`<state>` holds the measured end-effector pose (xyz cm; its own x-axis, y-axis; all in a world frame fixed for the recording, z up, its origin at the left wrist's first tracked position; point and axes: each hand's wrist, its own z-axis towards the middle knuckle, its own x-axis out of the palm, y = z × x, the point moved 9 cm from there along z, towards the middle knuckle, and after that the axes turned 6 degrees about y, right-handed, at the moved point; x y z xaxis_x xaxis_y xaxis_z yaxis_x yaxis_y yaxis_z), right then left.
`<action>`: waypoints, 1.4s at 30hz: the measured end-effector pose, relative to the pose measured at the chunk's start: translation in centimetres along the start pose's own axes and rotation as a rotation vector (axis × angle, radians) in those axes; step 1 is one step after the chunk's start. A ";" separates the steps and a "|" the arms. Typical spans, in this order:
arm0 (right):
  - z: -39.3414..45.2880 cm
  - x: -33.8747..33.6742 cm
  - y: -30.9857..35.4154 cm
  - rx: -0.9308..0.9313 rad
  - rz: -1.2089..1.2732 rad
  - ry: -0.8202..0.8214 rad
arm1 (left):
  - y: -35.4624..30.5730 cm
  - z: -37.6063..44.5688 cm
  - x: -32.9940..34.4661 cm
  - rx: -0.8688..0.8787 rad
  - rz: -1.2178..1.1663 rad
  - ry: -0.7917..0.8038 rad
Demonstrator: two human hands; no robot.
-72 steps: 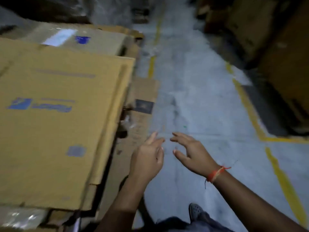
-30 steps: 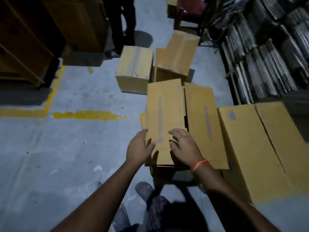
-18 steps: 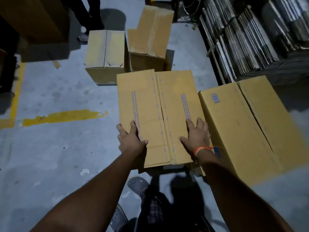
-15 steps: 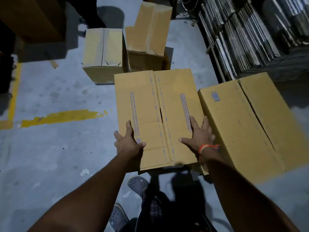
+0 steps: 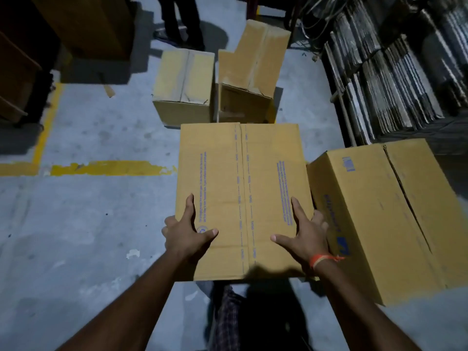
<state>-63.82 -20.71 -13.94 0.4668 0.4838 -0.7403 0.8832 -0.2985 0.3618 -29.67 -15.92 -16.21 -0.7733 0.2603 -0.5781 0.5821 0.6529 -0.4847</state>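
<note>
head | left hand (image 5: 188,236), right hand (image 5: 305,235) | grip carton (image 5: 243,173) edges

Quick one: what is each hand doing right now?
Left hand: grips the cardboard box at its left edge, thumb on top.
Right hand: grips the same box at its right edge, thumb on top.

We stand on a grey concrete floor (image 5: 88,224) with a yellow painted line (image 5: 109,168) at nine o'clock. On it rest a large carton (image 5: 379,219) at three o'clock and, at twelve, a closed carton (image 5: 184,79) with a second carton (image 5: 255,57) just beside it.
</note>
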 end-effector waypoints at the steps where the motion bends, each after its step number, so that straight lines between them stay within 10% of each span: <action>1: -1.1 0.5 1.1 -0.025 0.000 0.001 | 1.3 -0.9 -1.0 -0.001 -0.008 -0.006; 12: -13.8 10.5 20.5 -0.442 -0.116 0.080 | 23.5 -16.6 -12.6 -0.163 -0.331 -0.296; 21: -22.0 28.4 32.0 -0.833 -0.366 0.302 | 45.2 -29.5 -7.9 -0.485 -0.635 -0.589; 33: -16.7 54.3 23.2 -1.013 -0.471 0.469 | 63.6 -25.4 12.4 -0.702 -0.660 -0.727; 42: -13.1 56.2 17.8 -1.104 -0.496 0.472 | 63.3 -22.0 20.5 -0.665 -0.617 -0.629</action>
<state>-21.29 11.93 -41.66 -0.1478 0.6553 -0.7408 0.4303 0.7170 0.5484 -14.18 46.37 -44.27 -0.5090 -0.5273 -0.6803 -0.2573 0.8475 -0.4643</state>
